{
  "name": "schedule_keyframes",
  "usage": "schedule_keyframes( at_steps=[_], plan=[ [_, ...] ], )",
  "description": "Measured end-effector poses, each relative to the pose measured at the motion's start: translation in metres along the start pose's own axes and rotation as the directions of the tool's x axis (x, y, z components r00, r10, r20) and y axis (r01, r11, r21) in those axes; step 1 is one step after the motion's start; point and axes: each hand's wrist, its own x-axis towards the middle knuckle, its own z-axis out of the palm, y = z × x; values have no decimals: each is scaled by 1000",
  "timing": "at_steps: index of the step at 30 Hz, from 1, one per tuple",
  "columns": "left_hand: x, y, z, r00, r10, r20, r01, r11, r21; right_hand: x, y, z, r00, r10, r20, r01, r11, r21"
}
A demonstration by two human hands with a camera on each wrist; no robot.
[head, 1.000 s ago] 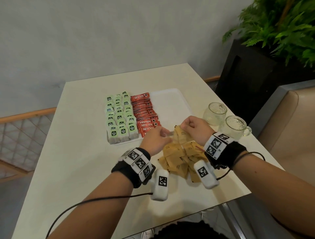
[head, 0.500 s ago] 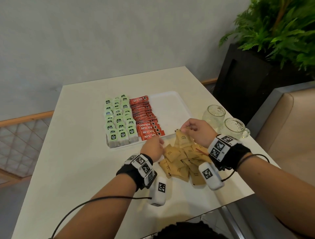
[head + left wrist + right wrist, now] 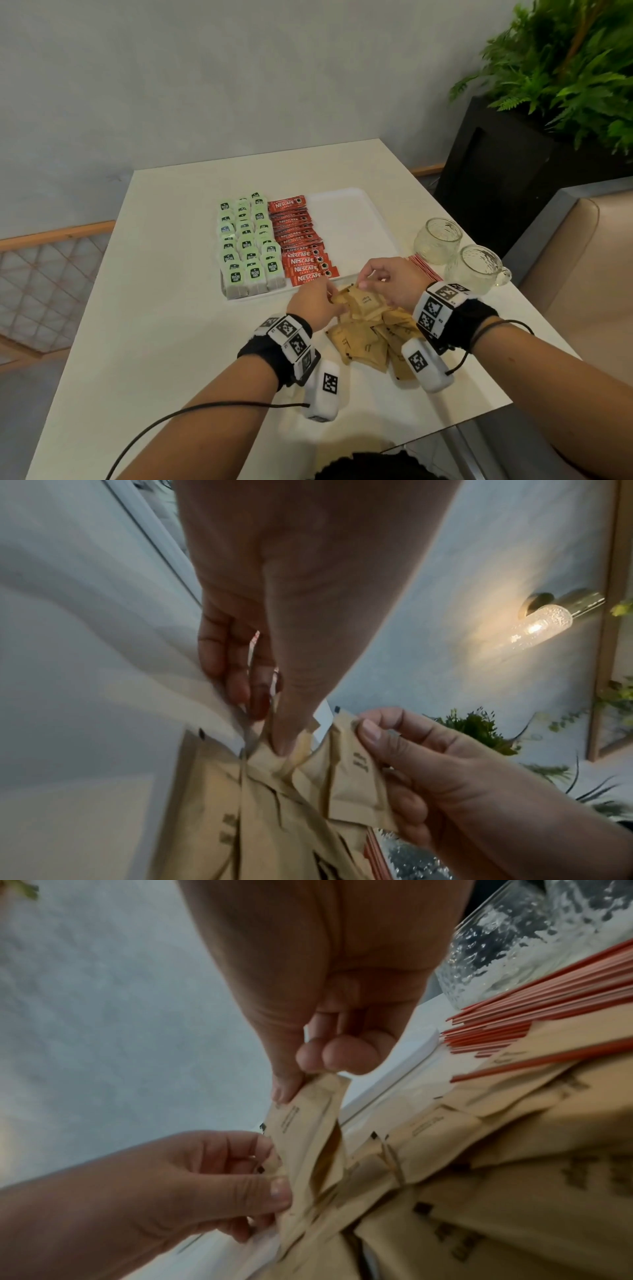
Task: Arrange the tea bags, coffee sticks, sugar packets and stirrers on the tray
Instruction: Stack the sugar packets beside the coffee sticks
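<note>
Shifted since half a second ago: left hand (image 3: 313, 305) slid forward and right onto the near-left edge of the brown pile, right hand (image 3: 388, 286) dropped slightly toward it. Now pinching one sugar packet (image 3: 354, 775) by its top corner between right thumb and fingertips, held tilted just above the sugar packets (image 3: 373, 337) heaped on the table (image 3: 154, 342). Left thumb (image 3: 270, 1195) pressed against the side of a neighbouring packet with the fingers curled behind it, gripping the stack's edge, as seen in the right wrist view. Both hands close together, almost touching over the far end of the pile. Sitting just beyond them, white tray (image 3: 349, 222), with tea bags (image 3: 248, 245) in three neat columns along its left part and red coffee sticks (image 3: 303, 246) overlapped in one column right beside them; right part of the tray bare. Lying on the table to the right of the tray's near corner, a bundle of red stirrers (image 3: 426, 267), partly hidden behind the right hand, touching the sugar heap in the right wrist view. Standing farther right, two glass mugs (image 3: 459, 255), near the table's edge.
</note>
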Motion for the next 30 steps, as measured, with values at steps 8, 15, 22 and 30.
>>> schedule_keyframes(
  at_steps=[8,15,22,30],
  plan=[
    [-7,4,-12,1000,-10,4,11,853,-522,6,-10,1,999,32,-6,-31,991,132],
    [-17,9,-27,985,20,169,126,579,-806,7,-31,-6,995,64,74,-83,954,287],
    [-21,15,-33,915,198,353,179,584,-792,8,-45,0,993,-5,121,-34,947,318],
    [-13,-1,-28,970,-53,238,210,679,-704,7,-18,5,992,53,110,-24,967,-255]
  ],
)
